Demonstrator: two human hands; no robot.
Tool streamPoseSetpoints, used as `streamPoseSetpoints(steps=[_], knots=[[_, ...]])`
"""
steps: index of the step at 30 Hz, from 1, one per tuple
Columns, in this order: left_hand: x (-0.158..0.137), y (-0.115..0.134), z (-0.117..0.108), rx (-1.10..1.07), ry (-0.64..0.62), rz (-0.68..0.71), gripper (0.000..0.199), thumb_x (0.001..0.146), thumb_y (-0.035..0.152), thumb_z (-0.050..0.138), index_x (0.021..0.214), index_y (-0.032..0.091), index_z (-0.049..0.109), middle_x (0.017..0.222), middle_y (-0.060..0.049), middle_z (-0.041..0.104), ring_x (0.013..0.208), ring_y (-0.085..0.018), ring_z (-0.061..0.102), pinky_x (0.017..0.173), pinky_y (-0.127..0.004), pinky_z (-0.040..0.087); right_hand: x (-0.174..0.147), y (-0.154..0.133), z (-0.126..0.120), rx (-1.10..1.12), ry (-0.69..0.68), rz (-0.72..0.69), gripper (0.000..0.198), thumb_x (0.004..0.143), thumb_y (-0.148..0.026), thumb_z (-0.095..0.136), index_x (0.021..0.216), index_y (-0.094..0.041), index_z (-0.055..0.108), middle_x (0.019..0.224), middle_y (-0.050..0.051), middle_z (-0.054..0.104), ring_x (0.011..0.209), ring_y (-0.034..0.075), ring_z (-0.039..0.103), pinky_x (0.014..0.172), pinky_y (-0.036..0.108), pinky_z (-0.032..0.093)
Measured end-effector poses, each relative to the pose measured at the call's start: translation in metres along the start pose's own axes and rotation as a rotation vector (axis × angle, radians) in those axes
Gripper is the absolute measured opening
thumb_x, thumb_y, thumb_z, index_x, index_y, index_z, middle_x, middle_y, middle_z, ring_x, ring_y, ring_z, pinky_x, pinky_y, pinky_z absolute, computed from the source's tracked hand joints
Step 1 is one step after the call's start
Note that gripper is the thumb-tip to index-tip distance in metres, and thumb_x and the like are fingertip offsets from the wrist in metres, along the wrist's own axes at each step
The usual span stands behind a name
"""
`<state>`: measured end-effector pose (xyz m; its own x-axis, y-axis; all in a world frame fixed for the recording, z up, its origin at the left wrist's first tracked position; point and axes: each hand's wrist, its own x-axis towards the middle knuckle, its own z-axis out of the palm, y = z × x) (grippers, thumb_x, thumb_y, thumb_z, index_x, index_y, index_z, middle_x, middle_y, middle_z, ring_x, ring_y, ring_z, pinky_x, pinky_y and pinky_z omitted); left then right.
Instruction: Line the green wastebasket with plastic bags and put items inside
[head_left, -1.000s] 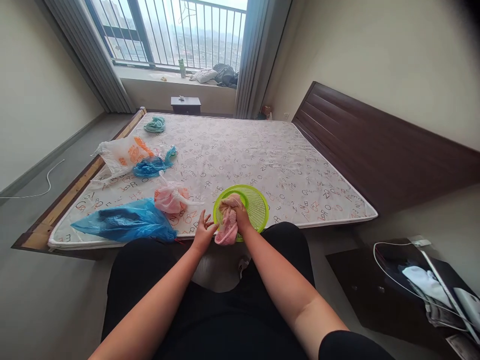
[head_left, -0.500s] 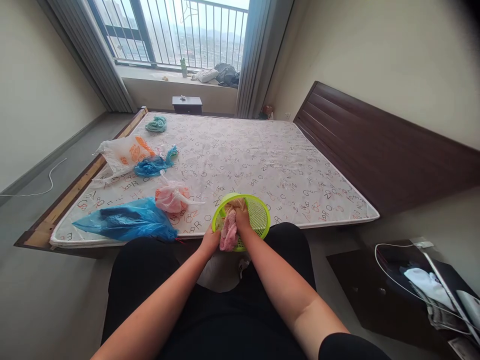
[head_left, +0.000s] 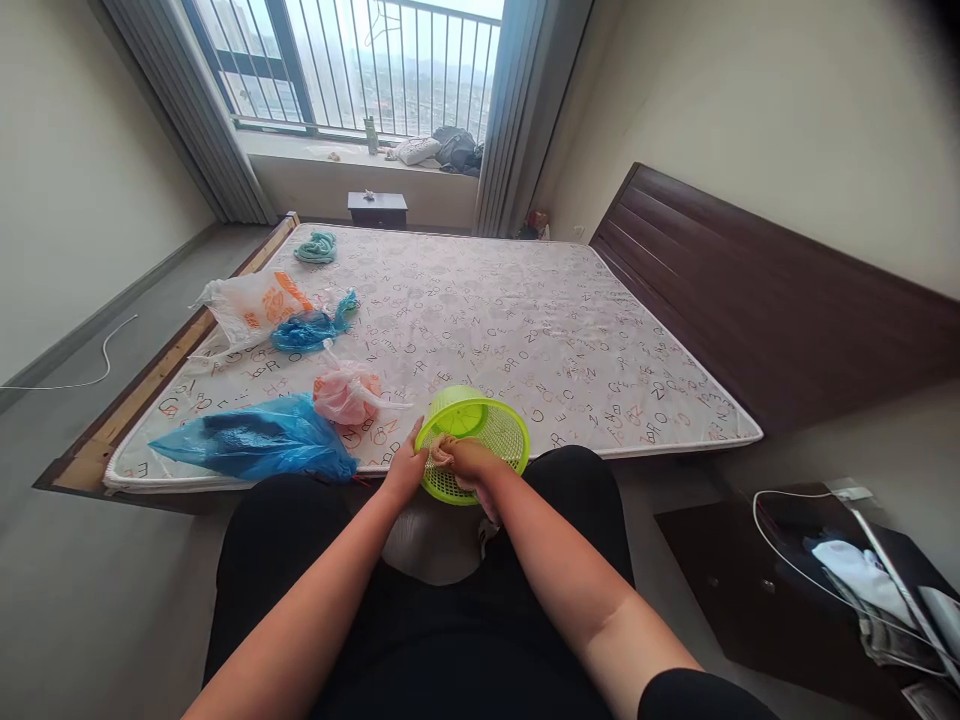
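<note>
At the left, a translucent blue plastic bag (head_left: 289,435) lies along the near edge of a letter-printed white mattress (head_left: 480,300), a dark shape showing through its film; what that is cannot be told. Behind it, a white plastic carrier bag with orange print (head_left: 262,298) sprawls near the bed's wooden side rail (head_left: 184,340), its contents, if any, hidden. Farther back sits a coiled teal bundle (head_left: 315,247), while a crumpled bright-blue plastic bag (head_left: 304,332) rests just beside the carrier. Closer in, a knotted translucent plastic bag (head_left: 349,395) shows pink and orange through its sides, next to the upper end of the long blue one.

At center, the person's left hand (head_left: 407,468) grips the left rim of a lime-green, round plastic mesh basket (head_left: 508,437), tilted at the mattress's near edge with its mouth toward the seated figure. The right hand (head_left: 472,460) clutches a pink-and-beige fabric cloth (head_left: 444,450) across the basket's opening, a pink end hanging below the wrist; whether the cloth touches the mesh is unclear. At far right, a white cloth (head_left: 855,570) lies on a dark-brown wooden cabinet (head_left: 712,560).
</note>
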<state>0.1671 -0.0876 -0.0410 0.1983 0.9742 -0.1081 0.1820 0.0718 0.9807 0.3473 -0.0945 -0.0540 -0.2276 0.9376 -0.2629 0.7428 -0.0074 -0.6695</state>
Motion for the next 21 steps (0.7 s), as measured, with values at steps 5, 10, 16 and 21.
streamPoseSetpoints(steps=[5,10,16,21], knots=[[-0.006,-0.007,0.008,-0.117,0.061,-0.113,0.094,0.081,0.031,0.075,0.16,0.017,0.025,0.149,-0.018,0.051,0.135,-0.026,0.053,0.112,-0.038,0.042,0.007,0.004,0.003,0.115,0.092,0.042,0.044,0.087,-0.025,0.056,0.131,-0.025,0.062,0.137,0.007,0.063,0.122,0.023,0.059,0.104,0.032,0.041],[-0.011,-0.022,0.021,-0.036,-0.005,-0.104,0.084,0.078,0.014,0.073,0.154,0.015,0.037,0.147,-0.014,0.055,0.135,-0.024,0.053,0.115,-0.034,0.039,0.017,0.005,0.002,0.594,0.366,0.161,0.043,0.084,-0.026,0.047,0.125,-0.022,0.06,0.125,0.006,0.068,0.11,0.019,0.063,0.097,0.029,0.047],[-0.011,-0.018,0.022,0.139,-0.072,-0.133,0.066,0.08,0.003,0.051,0.144,0.014,0.051,0.131,-0.01,0.067,0.123,-0.022,0.062,0.112,-0.037,0.044,0.016,-0.003,-0.006,0.742,0.638,0.157,0.044,0.086,-0.03,0.035,0.126,-0.021,0.054,0.126,0.007,0.063,0.109,0.018,0.061,0.096,0.029,0.048],[-0.016,0.0,0.02,0.244,-0.077,0.067,0.069,0.083,0.006,0.048,0.151,0.02,0.046,0.143,-0.005,0.06,0.136,-0.019,0.052,0.118,-0.033,0.037,0.017,-0.008,-0.001,0.521,0.468,0.056,0.029,0.089,-0.031,0.044,0.112,-0.02,0.057,0.114,0.008,0.065,0.102,0.021,0.059,0.094,0.033,0.047]])
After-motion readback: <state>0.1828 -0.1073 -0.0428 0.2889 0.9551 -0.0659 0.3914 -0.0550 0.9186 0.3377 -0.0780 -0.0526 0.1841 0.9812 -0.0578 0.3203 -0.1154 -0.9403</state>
